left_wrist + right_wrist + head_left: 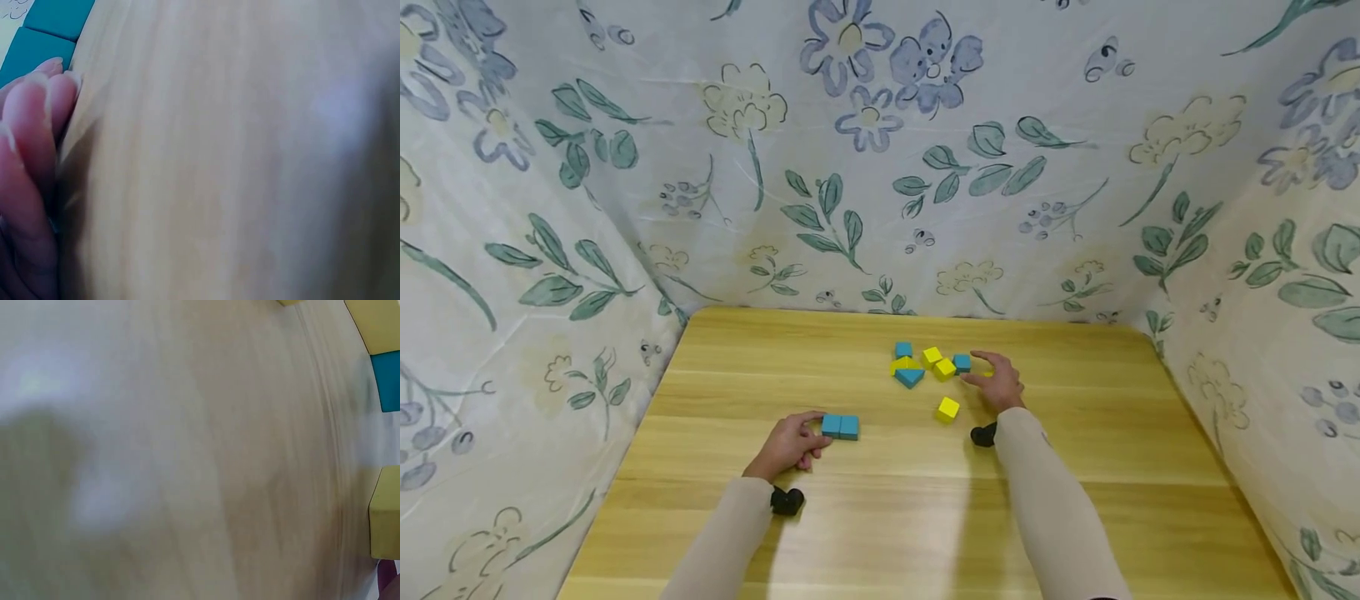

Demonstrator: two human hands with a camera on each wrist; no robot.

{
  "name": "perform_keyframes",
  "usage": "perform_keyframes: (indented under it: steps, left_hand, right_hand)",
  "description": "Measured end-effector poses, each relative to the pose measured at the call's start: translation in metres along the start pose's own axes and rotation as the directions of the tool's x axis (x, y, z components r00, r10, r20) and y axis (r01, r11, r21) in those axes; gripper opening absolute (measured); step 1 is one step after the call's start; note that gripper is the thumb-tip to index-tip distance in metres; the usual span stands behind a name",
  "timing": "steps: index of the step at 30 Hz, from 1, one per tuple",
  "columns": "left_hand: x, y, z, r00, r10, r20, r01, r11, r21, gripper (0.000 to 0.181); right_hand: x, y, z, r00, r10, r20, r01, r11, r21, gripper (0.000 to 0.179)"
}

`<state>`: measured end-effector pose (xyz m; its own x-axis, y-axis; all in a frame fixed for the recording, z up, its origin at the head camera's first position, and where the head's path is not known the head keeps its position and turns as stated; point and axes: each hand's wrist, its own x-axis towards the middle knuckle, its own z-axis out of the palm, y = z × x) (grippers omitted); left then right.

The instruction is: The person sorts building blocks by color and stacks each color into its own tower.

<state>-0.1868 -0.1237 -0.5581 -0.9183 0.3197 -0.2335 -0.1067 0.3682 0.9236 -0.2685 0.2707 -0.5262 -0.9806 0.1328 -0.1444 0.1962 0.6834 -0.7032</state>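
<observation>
Two blue blocks [848, 428] lie side by side, touching, at the middle of the table. My left hand [786, 446] pinches the left block [831, 426] between thumb and index finger; the other fingers are curled below. In the left wrist view, fingertips [62, 87] meet that teal-looking block [37, 53]. My right hand [998, 383] has thumb and index finger spread apart beside a blue block [962, 363]. A yellow block [988, 374] shows partly between them, and no grip on it is visible. The right wrist view has a fingertip beside a yellow block [384, 515].
Left of the right hand are yellow cubes [945, 369], a blue block [903, 350], a yellow piece [904, 364] and a blue triangular block [910, 378]. A single yellow cube [947, 409] lies nearer. Floral cloth [880, 208] walls the wooden table [895, 517] behind and at both sides.
</observation>
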Motion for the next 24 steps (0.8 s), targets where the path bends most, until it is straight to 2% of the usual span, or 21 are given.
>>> perform_keyframes:
  steps: [6,12,24]
  left_hand:
    - [0.0,0.001,0.001,1.0,0.017,-0.003,-0.017,1.0,0.002,0.057]
    - [-0.001,0.002,0.001,1.0,-0.007,-0.003,0.007,1.0,-0.009,0.057]
    - [-0.001,0.002,0.0,1.0,-0.014,-0.003,0.014,1.0,-0.003,0.057]
  right_hand:
    - [0.004,-0.001,0.004,1.0,0.0,-0.012,0.0,1.0,-0.027,0.051]
    - [0.007,0.004,0.012,0.998,0.01,-0.066,-0.01,1.0,-0.006,0.041]
    - [0.005,0.01,0.018,0.993,0.025,-0.112,-0.027,1.0,-0.016,0.049]
